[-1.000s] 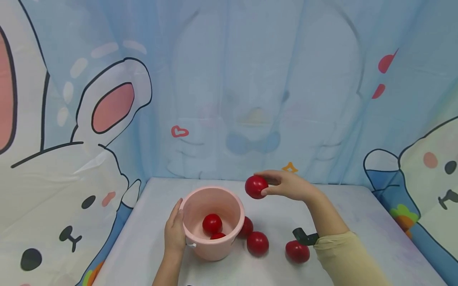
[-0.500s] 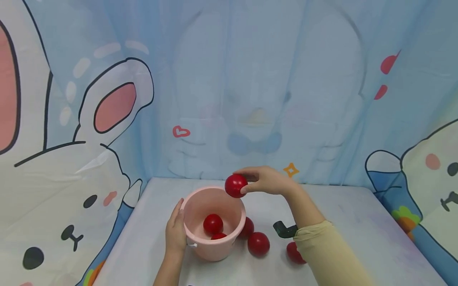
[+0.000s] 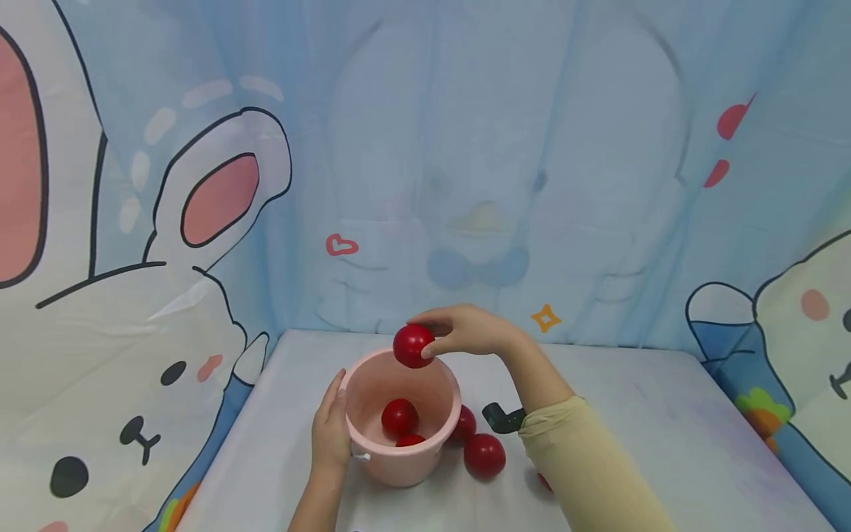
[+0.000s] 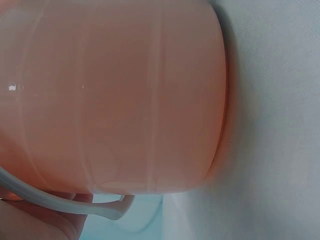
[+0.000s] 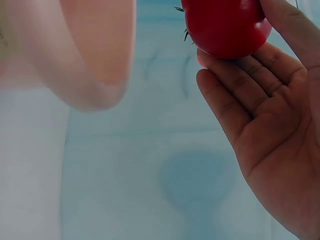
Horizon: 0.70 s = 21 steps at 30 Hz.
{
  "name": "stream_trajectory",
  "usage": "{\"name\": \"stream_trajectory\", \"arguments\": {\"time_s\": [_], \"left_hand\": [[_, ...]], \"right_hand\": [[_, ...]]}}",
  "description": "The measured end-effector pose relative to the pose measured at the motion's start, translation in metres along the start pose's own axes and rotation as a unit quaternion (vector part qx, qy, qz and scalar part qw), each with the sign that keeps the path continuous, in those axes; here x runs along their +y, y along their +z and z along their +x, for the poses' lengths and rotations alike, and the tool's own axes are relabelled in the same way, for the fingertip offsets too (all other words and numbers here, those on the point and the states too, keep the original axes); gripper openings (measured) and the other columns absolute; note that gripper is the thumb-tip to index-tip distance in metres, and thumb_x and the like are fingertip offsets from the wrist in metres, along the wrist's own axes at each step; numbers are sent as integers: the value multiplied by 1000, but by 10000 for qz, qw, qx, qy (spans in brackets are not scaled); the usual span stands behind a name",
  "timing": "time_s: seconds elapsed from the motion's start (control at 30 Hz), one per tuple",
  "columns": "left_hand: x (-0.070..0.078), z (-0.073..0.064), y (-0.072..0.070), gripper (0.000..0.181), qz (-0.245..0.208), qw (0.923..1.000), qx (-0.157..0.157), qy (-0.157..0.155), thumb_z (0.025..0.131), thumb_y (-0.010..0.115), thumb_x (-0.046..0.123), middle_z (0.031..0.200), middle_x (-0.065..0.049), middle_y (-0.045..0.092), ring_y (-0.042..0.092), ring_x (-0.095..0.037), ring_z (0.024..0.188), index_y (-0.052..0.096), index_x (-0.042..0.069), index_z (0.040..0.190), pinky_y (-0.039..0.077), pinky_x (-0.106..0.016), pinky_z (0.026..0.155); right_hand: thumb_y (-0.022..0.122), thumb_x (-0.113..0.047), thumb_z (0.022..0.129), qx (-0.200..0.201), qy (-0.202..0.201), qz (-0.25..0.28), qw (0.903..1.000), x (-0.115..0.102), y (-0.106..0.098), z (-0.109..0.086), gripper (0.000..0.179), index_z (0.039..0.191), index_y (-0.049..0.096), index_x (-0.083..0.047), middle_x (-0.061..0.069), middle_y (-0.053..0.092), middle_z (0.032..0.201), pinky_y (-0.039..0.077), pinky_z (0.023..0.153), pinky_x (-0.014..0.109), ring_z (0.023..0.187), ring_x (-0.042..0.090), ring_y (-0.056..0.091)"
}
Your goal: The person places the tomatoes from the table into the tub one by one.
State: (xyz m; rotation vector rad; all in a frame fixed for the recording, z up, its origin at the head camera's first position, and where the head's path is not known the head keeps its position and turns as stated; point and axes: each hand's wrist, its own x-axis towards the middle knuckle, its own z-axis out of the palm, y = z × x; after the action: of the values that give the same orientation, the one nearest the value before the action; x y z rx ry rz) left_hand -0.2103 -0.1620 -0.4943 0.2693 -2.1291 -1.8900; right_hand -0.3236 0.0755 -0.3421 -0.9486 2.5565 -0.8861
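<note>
My right hand (image 3: 465,329) pinches a tomato (image 3: 412,346) between thumb and fingers, above the far rim of a pink bucket (image 3: 401,467). Small green leaves show on this tomato (image 5: 227,25) in the right wrist view. Against the bucket's left side rests my left hand (image 3: 330,436), its fingers fairly straight along the wall. In the left wrist view, fingers (image 4: 75,222) show past the bucket's white handle (image 4: 55,202). Inside the upright bucket lie a tomato (image 3: 400,418) and another red one (image 3: 409,440), partly hidden by the near rim.
Right of the bucket, one tomato (image 3: 463,426) sits partly behind it and another tomato (image 3: 484,456) lies nearer. A further red piece (image 3: 544,482) is mostly covered by the right sleeve (image 3: 578,451). A patterned blue curtain (image 3: 372,177) borders the white table (image 3: 638,414) behind.
My right hand has carried its tomato leftward, from right of the bucket to over its opening. The right sleeve now covers most of the rightmost red piece. My left hand stays on the bucket.
</note>
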Motion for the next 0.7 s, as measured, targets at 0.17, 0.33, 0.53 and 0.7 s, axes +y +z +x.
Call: {"name": "stream_trajectory", "arguments": {"time_s": [0.17,0.33,0.53,0.7], "left_hand": [[-1,0,0,51,33,10000,16,-25,102,35,55,156,10,41,33,-24,149,37,40,151,41,-50,111],[0,0,0,50,21,10000,9,-53,102,38,54,157,11,40,33,-25,149,37,41,150,42,-50,110],[0,1,-1,51,-40,10000,-8,-49,102,41,53,157,9,41,34,-26,148,38,40,150,43,-50,109],[0,0,-2,51,-132,9999,-63,19,102,42,52,157,6,40,34,-28,148,38,37,151,43,-51,109]], "right_hand": [[76,-44,83,-163,-44,-154,9997,-5,6,11,55,135,59,-35,-13,66,126,54,98,38,119,12,62],[77,-42,83,-352,-74,-154,9992,-11,12,21,54,134,60,-33,-14,68,120,55,94,35,113,9,64],[78,-37,83,-699,-197,-194,9972,-20,20,35,52,132,62,-30,-14,69,113,57,87,30,106,9,64],[79,-35,83,-942,-192,-387,9946,-27,26,45,51,131,63,-27,-13,69,110,58,84,27,103,10,64]]}}
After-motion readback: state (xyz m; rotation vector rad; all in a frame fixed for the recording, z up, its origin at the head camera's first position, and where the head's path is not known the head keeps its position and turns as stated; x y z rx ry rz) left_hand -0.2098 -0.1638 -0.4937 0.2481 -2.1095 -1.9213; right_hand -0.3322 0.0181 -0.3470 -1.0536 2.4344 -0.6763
